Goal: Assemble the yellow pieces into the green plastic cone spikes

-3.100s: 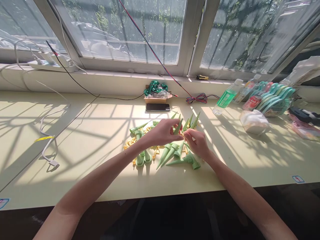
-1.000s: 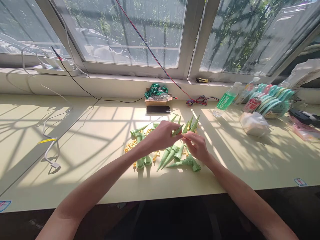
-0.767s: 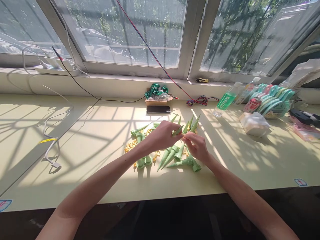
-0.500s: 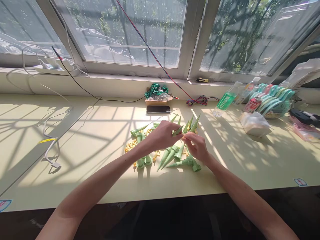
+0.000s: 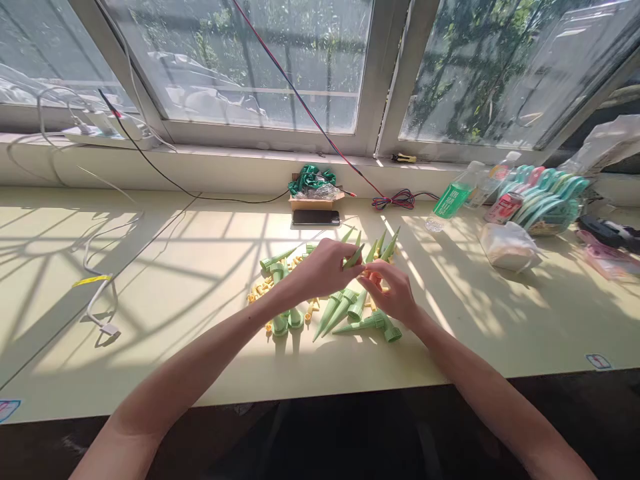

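Note:
My left hand [image 5: 330,268] is closed around a green plastic spike [image 5: 354,256], whose pointed end slants up and away between the fingers. Fingertips touching the left ones, my right hand [image 5: 391,288] is closed in a pinch; whatever lies between its fingers is too small and covered to make out. Below and around both hands lie several more green spikes [image 5: 340,312] with wide ribbed collars, some on their sides and some pointing up at the back. Small yellow plastic pieces [image 5: 260,289] are scattered among them, mostly at the left.
Behind the pile are a black phone [image 5: 316,218] and a small cardboard box [image 5: 320,202] with green material. A bottle [image 5: 453,199], a red can [image 5: 503,208], a tissue pack [image 5: 509,247] and teal hangers [image 5: 550,203] stand at the right. A white cable [image 5: 107,293] lies at the left.
The spike in my left hand has tipped to a steeper angle. My right fingers have shifted slightly against the left ones. The view has moved a little.

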`<action>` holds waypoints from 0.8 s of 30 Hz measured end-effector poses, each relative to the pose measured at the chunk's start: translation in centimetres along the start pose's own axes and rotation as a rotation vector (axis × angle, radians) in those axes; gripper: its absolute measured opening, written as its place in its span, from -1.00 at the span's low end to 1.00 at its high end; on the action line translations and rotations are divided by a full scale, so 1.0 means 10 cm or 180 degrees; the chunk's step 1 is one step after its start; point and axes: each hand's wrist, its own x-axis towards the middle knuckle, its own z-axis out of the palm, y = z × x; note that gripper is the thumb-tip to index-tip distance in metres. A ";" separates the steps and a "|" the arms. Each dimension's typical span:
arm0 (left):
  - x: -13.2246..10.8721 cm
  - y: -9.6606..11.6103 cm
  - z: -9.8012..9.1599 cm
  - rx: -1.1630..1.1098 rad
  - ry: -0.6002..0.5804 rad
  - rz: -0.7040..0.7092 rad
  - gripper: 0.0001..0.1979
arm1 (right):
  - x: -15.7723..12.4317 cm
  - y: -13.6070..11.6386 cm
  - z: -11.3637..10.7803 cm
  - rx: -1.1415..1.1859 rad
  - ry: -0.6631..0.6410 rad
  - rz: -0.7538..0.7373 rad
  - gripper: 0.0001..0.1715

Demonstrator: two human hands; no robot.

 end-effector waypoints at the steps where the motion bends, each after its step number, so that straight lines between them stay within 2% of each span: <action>1: 0.00 0.00 0.00 0.0006 -0.0006 0.0003 -0.83 | 0.00 0.00 0.00 -0.0004 0.0014 -0.0007 -0.91; 11: 0.00 -0.03 0.04 0.0065 0.0028 0.0074 -0.83 | 0.02 -0.05 0.00 -0.0153 0.0035 -0.0154 -0.95; 24: -0.02 -0.03 0.04 0.0115 -0.0173 0.0335 -0.93 | -0.01 0.00 -0.02 -0.0249 -0.0070 0.0069 -0.84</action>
